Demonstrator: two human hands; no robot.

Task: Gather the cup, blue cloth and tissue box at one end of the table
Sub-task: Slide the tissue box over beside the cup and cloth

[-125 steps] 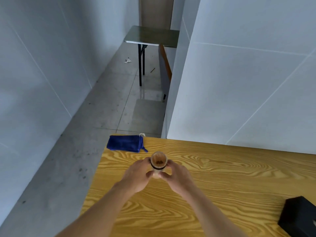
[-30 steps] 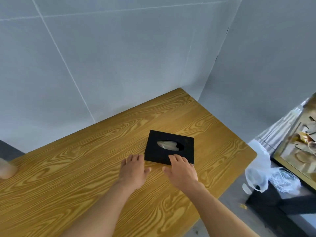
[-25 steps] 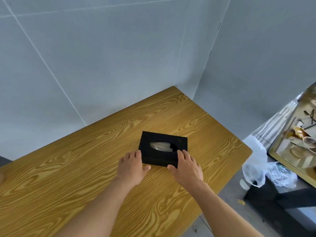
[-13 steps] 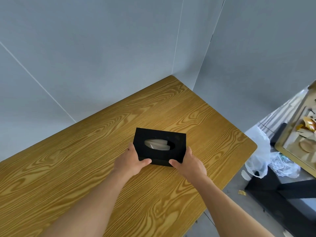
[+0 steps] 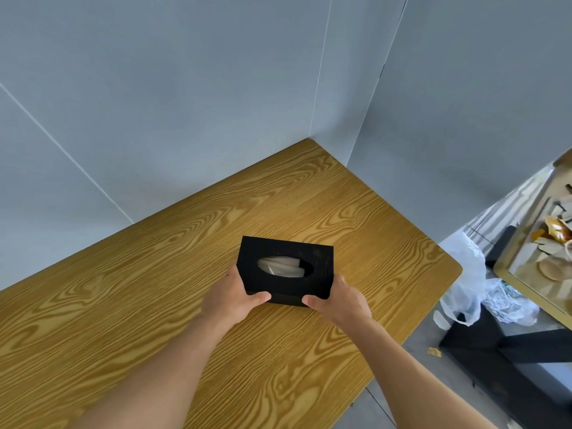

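Black tissue box at centre of frame, over the wooden table, toward the table's right end. Top face carries an oval opening; pale folded tissue sits inside it, below the rim of the opening, not pulled up. Box appears tipped, top face angled toward the camera; whether its base touches the table cannot be determined, the near lower edge being dark and partly covered by the thumbs. Long axis runs left to right across the frame, slightly down toward the right; opening faces up. Left hand wrapped on the box's left end, thumb across the near lower edge, fingers hidden behind the side. Right hand wrapped on the right end, thumb likewise on the near edge, fingers out of sight behind the box. Both hands closed around the box in a grasp, bare forearms entering from the bottom of the frame. Grey panel walls meet at a corner behind the table in the upper half of the frame. At right edge, off the table: white plastic bag on the floor beside a dark stand, and a gold-rimmed surface with scraps on it.
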